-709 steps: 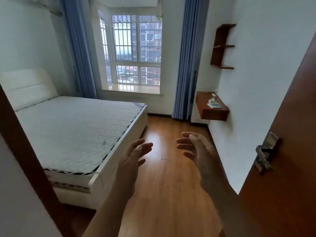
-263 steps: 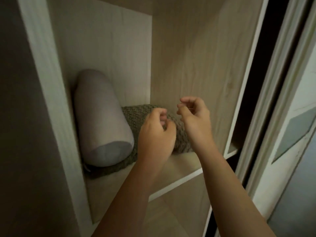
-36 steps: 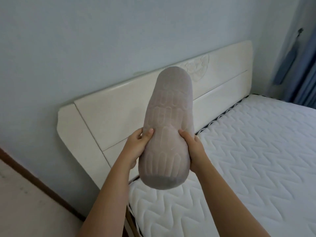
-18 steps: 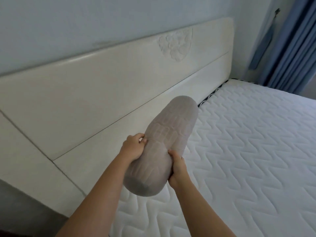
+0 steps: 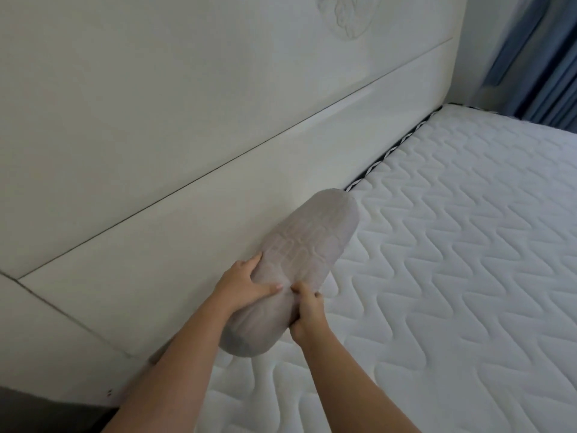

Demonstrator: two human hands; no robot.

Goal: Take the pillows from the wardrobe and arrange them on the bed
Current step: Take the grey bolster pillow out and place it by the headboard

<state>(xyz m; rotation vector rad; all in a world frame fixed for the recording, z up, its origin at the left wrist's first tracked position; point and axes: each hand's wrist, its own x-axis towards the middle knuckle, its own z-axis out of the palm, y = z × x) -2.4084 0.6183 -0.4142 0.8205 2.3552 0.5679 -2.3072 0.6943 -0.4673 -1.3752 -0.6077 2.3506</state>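
Observation:
A grey cylindrical bolster pillow (image 5: 306, 245) with an embossed pattern lies lengthwise along the foot of the white headboard (image 5: 187, 135), low over or on the quilted white mattress (image 5: 452, 276). My left hand (image 5: 246, 285) grips its near part from the headboard side. My right hand (image 5: 307, 310) grips the same part from the mattress side, fingers pressed into the fabric. The pillow's far end points toward the middle of the bed. Whether its underside touches the mattress I cannot tell.
The headboard has a carved ornament (image 5: 346, 17) at the top. Blue curtains (image 5: 537, 57) hang at the far right beyond the bed. A dark trim strip (image 5: 393, 151) runs between mattress and headboard. The wardrobe is out of view.
The pillow has gone from upright in the air to lying low beside the headboard base. Both hands moved down and forward with it, and the view came closer to the bed.

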